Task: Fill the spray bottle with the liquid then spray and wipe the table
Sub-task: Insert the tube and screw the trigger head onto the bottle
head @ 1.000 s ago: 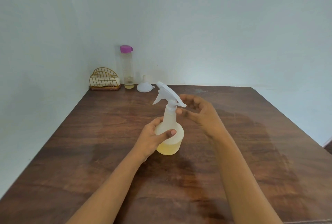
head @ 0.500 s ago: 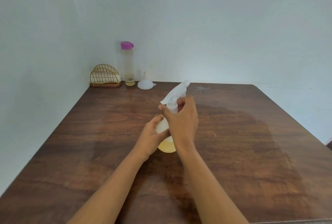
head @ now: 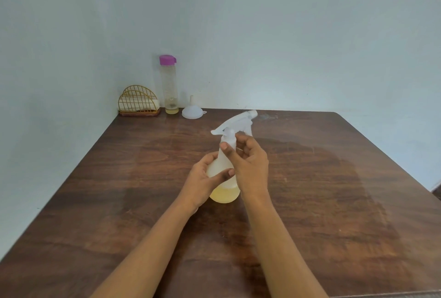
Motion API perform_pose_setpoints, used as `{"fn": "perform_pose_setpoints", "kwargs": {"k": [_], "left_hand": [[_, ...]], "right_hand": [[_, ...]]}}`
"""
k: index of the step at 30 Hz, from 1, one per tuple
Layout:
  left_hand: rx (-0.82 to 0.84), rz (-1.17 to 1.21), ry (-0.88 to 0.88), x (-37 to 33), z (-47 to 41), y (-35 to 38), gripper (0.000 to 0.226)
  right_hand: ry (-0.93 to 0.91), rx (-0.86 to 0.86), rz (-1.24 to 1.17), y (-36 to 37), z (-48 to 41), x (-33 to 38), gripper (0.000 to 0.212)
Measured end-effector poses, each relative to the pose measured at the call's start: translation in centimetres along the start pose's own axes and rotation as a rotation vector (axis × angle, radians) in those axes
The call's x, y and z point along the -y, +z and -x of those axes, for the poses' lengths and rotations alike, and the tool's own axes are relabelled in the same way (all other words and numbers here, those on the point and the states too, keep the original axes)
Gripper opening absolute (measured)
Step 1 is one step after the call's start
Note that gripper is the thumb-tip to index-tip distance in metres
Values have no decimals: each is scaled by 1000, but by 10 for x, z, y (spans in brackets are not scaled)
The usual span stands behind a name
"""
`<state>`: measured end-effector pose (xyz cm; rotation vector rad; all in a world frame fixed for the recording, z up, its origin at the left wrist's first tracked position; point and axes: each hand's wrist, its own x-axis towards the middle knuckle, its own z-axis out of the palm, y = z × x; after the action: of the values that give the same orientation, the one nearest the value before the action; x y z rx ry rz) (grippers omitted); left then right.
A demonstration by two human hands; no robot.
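Gripping the spray bottle [head: 220,170] round its frosted body with the left hand [head: 202,185], thumb curled across the front. Pinching its neck, just below the white trigger head [head: 235,122], between thumb and curled fingers of the right hand [head: 251,166]. Standing upright at centre frame on the dark wooden table [head: 334,202], with pale yellow liquid [head: 225,196] filling only the bottom. Pointing its nozzle toward the upper right. At upper left, by the wall: a gold wire holder [head: 138,97] with a folded cloth [head: 154,104], a purple-capped clear bottle [head: 170,87] and a white funnel [head: 192,111] mouth-down
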<state>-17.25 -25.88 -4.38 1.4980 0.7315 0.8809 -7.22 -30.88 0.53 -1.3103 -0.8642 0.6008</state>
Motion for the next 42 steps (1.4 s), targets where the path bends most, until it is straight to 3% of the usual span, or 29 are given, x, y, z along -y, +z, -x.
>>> {"fn": "perform_pose_setpoints", "kwargs": {"k": [3,6,11,14,16,18,21,25,29,33,35,39,42], "left_hand": [[-4,-1,-5,1,0,0,54],[4,-8,0,2,0,-1,49],[-11,-27,14,0,0,1,53],[-2,6,9,1,1,1,59],[3,13,4,1,0,0,60],[-4,26,-1,1,0,1,61],[-15,37,0,2,0,2,60],[-5,41,-11,3,-1,0,46],[-2,15,-1,0,0,1,47],[-12,23,6,2,-1,2,62],[-14,25,3,4,-2,2,64],[-15,47,-3,5,-1,2,48],[-20,31,-2,7,-2,1,50]], "right_hand": [[-40,-215,150,17,10,2,36],[-27,-237,139,22,17,0,52],[85,46,-63,0,22,-18,70],[46,338,-190,-19,4,-9,49],[-2,428,-165,-23,-8,-2,36],[-20,340,-143,-19,-13,-2,33],[-19,63,-113,-2,-6,-5,29],[-44,-185,-19,22,9,-1,39],[27,-55,-117,11,12,-9,59],[20,304,-109,-9,1,-11,40],[14,360,-31,-11,-10,-12,44],[-45,66,-40,8,-5,-14,34],[-47,-145,-20,27,5,-11,34]]}}
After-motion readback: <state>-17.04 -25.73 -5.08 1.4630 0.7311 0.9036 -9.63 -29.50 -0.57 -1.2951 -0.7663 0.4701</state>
